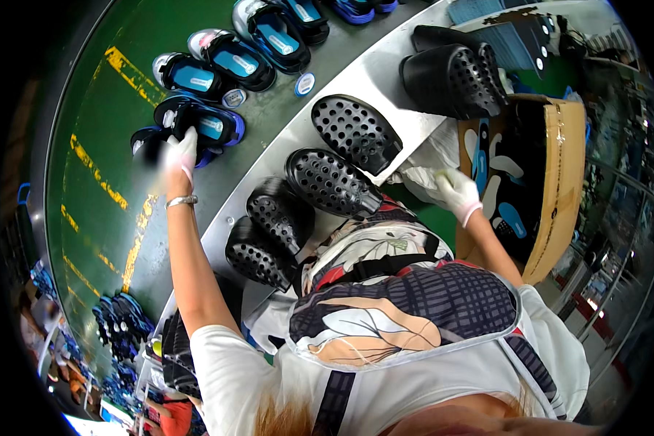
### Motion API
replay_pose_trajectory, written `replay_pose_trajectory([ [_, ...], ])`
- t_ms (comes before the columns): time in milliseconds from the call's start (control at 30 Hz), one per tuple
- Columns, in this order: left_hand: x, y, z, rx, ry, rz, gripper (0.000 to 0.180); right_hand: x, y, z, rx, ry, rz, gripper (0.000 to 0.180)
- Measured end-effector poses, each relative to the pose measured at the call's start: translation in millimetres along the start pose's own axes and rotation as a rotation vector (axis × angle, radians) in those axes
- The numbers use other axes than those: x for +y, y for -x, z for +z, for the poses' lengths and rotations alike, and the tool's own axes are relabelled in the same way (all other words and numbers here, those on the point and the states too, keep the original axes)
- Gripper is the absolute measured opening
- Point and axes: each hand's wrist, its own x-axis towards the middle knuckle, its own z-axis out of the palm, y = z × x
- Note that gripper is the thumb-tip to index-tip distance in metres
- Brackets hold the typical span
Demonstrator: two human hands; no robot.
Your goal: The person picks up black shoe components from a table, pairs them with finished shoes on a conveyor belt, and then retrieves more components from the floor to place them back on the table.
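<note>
My left hand (181,159), in a white glove, reaches over the green conveyor belt and closes on a dark shoe (145,138) with blue trim. Part of that hand is blurred. Beside it lies another dark shoe (209,125) with a light blue insole. My right hand (458,198), also gloved, is closed on crumpled white paper (420,176) next to the cardboard box. Between my arms, black perforated plastic shoe forms stand along the metal ledge: one form (356,131) farther off, another (332,182) in the middle, and a nearer pair (280,214).
More silver and black shoes (232,59) line the belt's far side, with round tags (304,84) beside them. Black forms (450,78) stand at the ledge's far end. An open cardboard box (563,182) at right holds blue and white insole-shaped pieces. Shoes (123,323) lie farther left.
</note>
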Motion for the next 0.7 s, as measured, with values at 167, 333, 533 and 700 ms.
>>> replay_pose_trajectory([
  [167,-36.0,-16.4,0.8,0.014,-0.045,0.088,0.081,-96.2,-0.8,-94.3,0.478,0.064,-0.517,0.014],
  [333,-10.5,41.3,-20.4,0.147,-0.261,0.153,0.081,-86.7,-32.6,-152.2,0.442,0.352,-0.482,0.033],
  [533,4.1,124.8,-35.5,0.318,-0.085,0.29,0.047,-77.1,-52.3,-165.5,0.205,0.404,-0.628,0.054],
  [700,1.1,182.5,-31.0,0.321,0.047,0.39,0.04,-76.6,-64.7,-173.1,0.211,0.486,-0.803,0.046],
])
